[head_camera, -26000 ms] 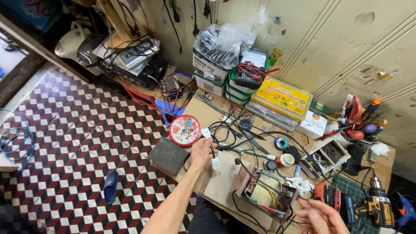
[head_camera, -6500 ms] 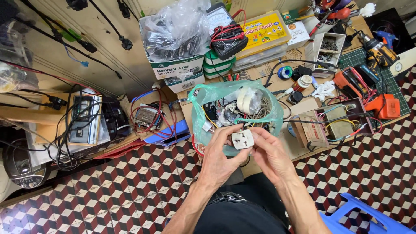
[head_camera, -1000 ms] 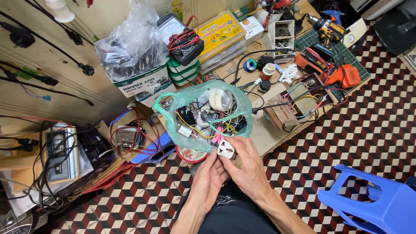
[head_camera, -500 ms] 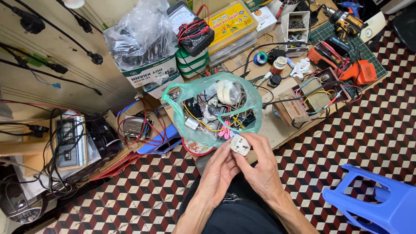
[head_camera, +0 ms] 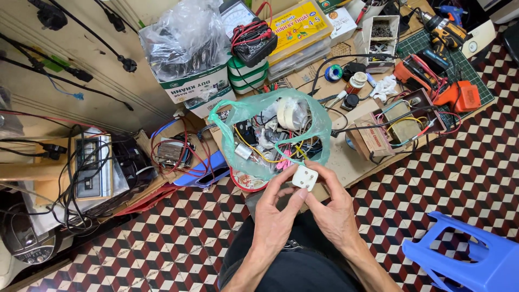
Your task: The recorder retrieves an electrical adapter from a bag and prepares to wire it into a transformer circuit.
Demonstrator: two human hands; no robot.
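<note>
Both hands meet just below the green plastic bag (head_camera: 254,162) and share a small white socket block (head_camera: 304,177); the left hand (head_camera: 277,213) has its fingers curled up under the block and its thumb against the near edge, closed on it; the right hand (head_camera: 333,208) pinches the block's right side between thumb and fingertips, likewise closed on it; the block sits tilted, its holed face upward, touching the bag's lower rim or just short of it, I cannot tell which; the bag lies open on the cluttered surface (head_camera: 346,162), stuffed with wires and small white parts; right of the bag stands a wired transformer (head_camera: 403,116); behind the bag, a cardboard box (head_camera: 197,89); far right of the bag, on the chequered floor, a blue plastic stool (head_camera: 465,257).
</note>
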